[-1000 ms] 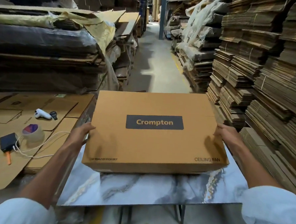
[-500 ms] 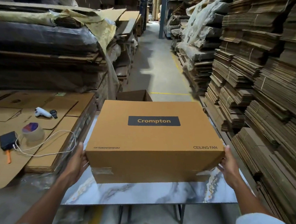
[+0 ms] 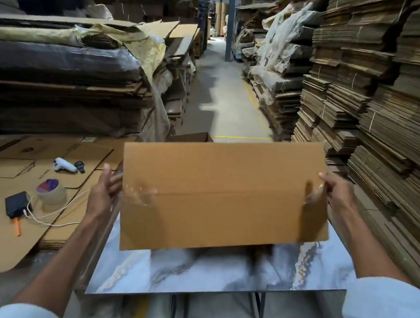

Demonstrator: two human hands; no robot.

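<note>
Both sides of the taped cardboard box (image 3: 221, 197) are held over the surface (image 3: 220, 276): left hand (image 3: 103, 193) pressing flat, right hand (image 3: 338, 195) gripping. Not yet put down.

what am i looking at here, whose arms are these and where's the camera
There is no machine. A person wears one wide-angle camera on the head, so the arms reaching in from below are the wearer's own. The left hand presses one end of a box and the right hand grips the other, holding it tipped up over a marble-look table. On flat cardboard to the left lie a tape roll, a white tool and a black device with a cable. Cardboard stacks line the aisle.
</note>
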